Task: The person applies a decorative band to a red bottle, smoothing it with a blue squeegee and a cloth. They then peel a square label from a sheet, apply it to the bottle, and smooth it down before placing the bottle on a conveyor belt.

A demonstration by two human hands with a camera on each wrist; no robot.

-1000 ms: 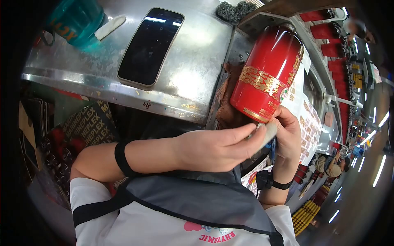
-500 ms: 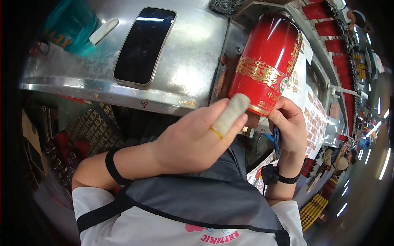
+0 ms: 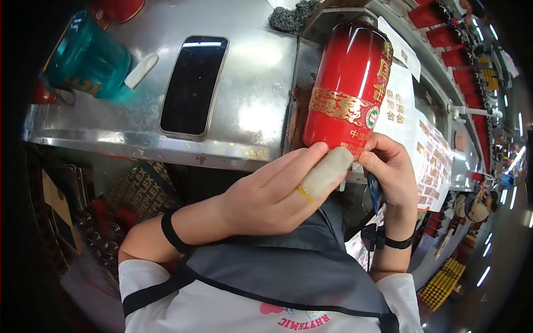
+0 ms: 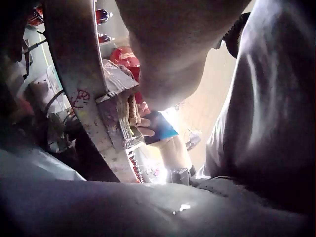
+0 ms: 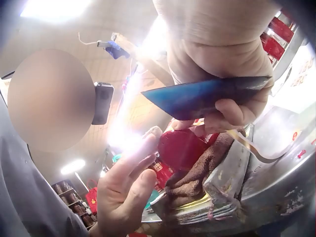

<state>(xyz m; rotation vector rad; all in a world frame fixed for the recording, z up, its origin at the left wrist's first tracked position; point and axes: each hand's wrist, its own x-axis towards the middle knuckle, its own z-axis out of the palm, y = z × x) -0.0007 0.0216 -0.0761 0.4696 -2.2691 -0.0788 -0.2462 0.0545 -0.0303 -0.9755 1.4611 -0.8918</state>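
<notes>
A glossy red bottle with gold ornament and lettering leans away on a support at the bench corner, its base toward me. My left hand reaches to that base with fingers extended. One finger wears a pale cloth sleeve banded in yellow, its tip at the bottle's lower edge. My right hand has thumb and index finger at the base's right side. Its other fingers curl round a blue blade-like scraper. In the right wrist view, a brown cloth lies under the red bottle.
On the metal bench lie a dark phone, a teal cup, a white roll-like piece and steel wool. Printed sheets are right of the bottle. Beyond them stands a row of red bottles.
My left hand drew back left from the base, then returned to its lower edge. The bottle has turned slightly, showing more of its green emblem and gold lettering. My right hand stays at the base.
</notes>
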